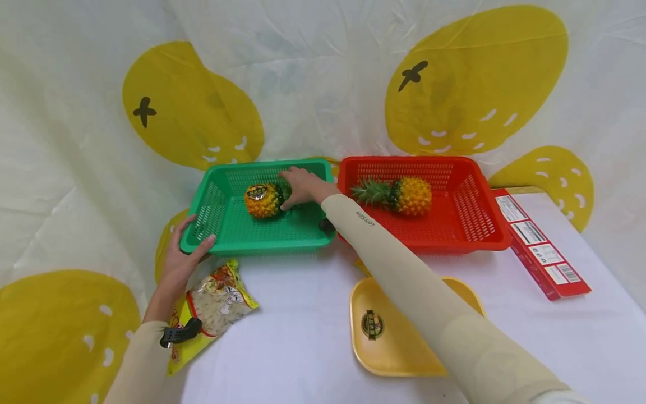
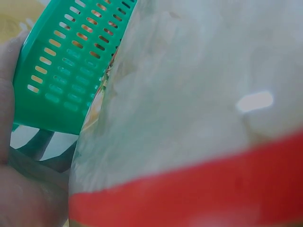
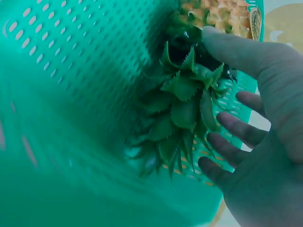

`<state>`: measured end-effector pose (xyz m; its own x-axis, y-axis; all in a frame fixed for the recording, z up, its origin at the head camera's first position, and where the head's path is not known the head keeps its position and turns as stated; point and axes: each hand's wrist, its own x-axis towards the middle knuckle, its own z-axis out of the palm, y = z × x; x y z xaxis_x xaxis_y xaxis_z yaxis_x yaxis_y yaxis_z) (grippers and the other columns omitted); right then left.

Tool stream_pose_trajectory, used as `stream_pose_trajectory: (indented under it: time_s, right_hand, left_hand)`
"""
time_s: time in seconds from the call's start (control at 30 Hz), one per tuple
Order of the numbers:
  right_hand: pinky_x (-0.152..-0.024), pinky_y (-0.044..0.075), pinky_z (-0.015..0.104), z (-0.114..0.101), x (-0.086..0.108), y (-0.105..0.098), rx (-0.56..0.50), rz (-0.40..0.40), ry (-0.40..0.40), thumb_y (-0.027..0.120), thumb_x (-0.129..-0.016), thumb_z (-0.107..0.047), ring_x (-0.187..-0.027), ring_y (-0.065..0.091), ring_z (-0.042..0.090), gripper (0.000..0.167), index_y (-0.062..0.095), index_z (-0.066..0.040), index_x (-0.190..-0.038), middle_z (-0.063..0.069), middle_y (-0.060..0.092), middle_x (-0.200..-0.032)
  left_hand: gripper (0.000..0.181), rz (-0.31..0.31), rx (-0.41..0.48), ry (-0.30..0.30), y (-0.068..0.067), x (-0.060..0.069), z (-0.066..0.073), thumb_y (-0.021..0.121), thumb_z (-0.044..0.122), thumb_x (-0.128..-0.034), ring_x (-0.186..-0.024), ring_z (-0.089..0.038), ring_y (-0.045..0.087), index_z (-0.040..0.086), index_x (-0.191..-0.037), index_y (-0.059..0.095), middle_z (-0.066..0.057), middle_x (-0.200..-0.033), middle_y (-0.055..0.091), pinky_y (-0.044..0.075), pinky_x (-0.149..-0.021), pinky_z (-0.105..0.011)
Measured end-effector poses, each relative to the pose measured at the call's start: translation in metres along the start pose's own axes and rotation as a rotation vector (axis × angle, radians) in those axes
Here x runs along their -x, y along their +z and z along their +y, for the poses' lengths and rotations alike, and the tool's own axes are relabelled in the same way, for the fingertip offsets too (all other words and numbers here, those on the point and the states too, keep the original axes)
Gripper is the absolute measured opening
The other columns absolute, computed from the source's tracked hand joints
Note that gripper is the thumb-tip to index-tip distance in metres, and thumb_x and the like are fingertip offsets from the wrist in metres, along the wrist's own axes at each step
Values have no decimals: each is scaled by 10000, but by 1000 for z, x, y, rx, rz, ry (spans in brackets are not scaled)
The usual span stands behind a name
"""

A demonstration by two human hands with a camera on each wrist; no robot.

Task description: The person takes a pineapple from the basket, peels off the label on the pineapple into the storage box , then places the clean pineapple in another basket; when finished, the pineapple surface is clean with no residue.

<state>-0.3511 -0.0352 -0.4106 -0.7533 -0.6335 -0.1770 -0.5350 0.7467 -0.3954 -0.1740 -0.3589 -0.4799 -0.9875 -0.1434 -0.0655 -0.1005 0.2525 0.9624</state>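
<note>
A pineapple [image 1: 263,200] with a dark label lies in the green basket [image 1: 262,246], its leafy crown [image 3: 177,106] to the right. Over that crown is my right hand [image 1: 305,187]. In the right wrist view its thumb [image 3: 236,49] reaches the base of the leaves, while the other fingers are spread apart beside them, not closed round the crown. My left hand [image 1: 183,259] holds the front left corner of the green basket, thumb by the front rim and fingers along the left side. Just below that hand, a yellow snack bag with a clear window [image 1: 217,303] lies on the table.
A red basket [image 1: 424,246] holding another pineapple [image 1: 411,196] stands close on the right. Under my right forearm is a yellow tray [image 1: 398,359] with a dark label. A red and white box [image 1: 542,247] lies at the far right. White cloth with yellow fruit prints hangs behind.
</note>
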Motion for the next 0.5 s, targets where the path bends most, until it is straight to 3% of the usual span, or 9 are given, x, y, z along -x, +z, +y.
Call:
stream_pose_trajectory:
  time_s: [0.17,0.5]
  right_hand:
    - [-1183,325,569,1,-6,9,6,-12,0,805,-965,-402,-1525,280,378,862,349,-162,-1656,163,261,-1693]
    - [-1167,344,588,-1,-12,17,29,-21,13,827,-941,-422,-1527,278,402,981,247,-174,-1692,149,250,-1709]
  left_hand:
    - [827,8,-17,-18,2,3,0,732,391,-1018,-1363,-351,400,422,-1677,234,-141,-1680,217,528,-983,-269]
    - [828,33,-44,-21,3,2,1,743,426,-1003,-1372,-340,402,457,-1663,244,-112,-1681,230,505,-1017,-289]
